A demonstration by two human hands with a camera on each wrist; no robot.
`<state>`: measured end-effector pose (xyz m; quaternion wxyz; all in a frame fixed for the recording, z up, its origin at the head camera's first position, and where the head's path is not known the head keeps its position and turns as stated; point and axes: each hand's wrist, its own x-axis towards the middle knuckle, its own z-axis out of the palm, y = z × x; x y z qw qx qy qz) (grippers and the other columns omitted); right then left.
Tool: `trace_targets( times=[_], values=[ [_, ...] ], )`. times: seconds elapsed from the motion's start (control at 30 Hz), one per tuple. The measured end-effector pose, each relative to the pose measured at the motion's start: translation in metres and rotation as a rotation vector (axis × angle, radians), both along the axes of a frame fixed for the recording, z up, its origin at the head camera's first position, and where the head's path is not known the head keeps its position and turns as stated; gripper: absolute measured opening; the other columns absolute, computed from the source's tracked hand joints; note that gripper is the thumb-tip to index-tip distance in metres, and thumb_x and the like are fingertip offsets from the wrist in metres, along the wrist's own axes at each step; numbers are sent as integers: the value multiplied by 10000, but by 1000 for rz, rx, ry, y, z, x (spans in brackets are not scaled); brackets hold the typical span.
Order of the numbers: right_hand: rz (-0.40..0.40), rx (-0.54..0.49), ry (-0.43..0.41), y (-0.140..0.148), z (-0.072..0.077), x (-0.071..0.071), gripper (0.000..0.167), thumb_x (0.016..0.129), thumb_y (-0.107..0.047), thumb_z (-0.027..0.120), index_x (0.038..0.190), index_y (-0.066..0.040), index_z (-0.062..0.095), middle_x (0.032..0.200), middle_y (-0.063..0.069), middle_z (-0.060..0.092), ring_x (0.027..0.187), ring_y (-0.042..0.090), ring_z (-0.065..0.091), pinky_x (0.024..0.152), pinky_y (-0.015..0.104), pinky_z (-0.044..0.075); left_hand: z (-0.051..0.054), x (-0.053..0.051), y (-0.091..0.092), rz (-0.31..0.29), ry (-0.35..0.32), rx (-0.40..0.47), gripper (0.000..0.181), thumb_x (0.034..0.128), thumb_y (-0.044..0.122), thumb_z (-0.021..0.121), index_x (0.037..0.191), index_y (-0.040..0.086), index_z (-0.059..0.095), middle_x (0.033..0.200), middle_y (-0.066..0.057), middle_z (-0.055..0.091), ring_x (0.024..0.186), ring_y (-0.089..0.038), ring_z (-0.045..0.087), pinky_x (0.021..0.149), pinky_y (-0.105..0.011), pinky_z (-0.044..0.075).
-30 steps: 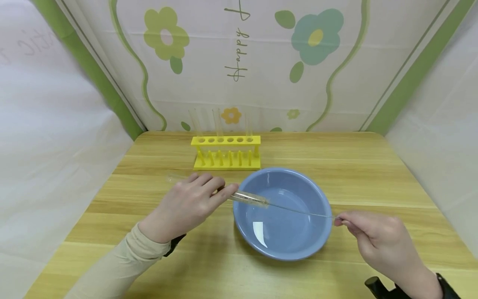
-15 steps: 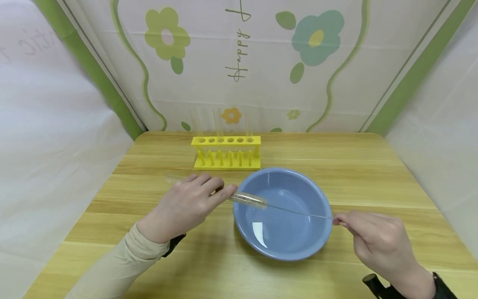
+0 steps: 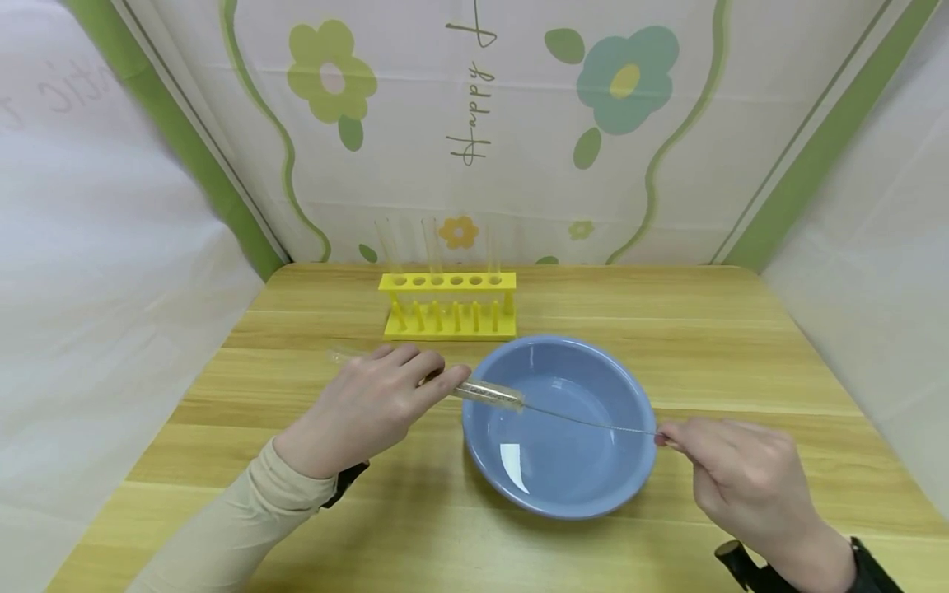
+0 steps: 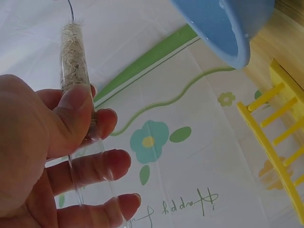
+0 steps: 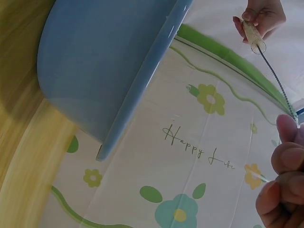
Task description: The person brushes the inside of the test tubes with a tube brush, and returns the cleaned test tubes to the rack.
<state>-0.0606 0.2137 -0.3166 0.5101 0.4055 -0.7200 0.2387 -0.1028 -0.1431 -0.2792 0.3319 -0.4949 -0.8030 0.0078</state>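
In the head view my left hand [image 3: 374, 403] grips a clear glass test tube [image 4: 90, 151], tilted over the left part of the blue basin [image 3: 586, 469]. The bristles of a test tube brush [image 4: 73, 54] sit inside the tube's mouth end, and a few stick out at the rim in the left wrist view. The twisted wire [image 3: 578, 419] of the brush runs rightward across the basin. Beyond the basin's right rim, my right hand [image 3: 741, 473] pinches the wire's end between thumb and curled fingers. My left fingers hide the tube's middle.
A yellow test tube rack [image 3: 449, 336] stands behind the basin, holding 3 upright clear tubes. Basin and rack are on a wooden table [image 3: 734, 346]. Printed cloth [image 3: 519, 189] walls the back and sides.
My right hand has moved slightly left, and the brush has slid a little deeper into the tube. My left hand stays nearly in place with its grip unchanged.
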Motion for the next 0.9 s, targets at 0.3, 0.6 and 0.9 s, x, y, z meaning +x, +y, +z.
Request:
trace_targets(
  times=[0.3,0.6,0.9],
  values=[
    [52,88,72,-13,-1,0,349,1028,-84,492,730,-38,668,565,-30,547,398,74,391,344,172,301,-5,7,17,-74,-58,-56,311,889,22,690,1192,90,671,889,-17,634,716,-162,627,574,-248,547],
    [91,212,264,-34,5,-6,286,985,-4,528,723,31,638,551,2,422,419,79,319,387,151,247,-10,7,31,-79,-98,-104,326,859,-13,715,1152,103,633,860,3,597,611,-142,540,420,-193,386],
    [115,192,557,-41,12,-14,199,904,105,535,746,65,648,544,66,451,412,130,314,360,192,254,-7,7,39,-94,-94,-119,219,900,9,671,1085,114,618,811,30,553,581,-129,499,418,-193,367]
  ],
)
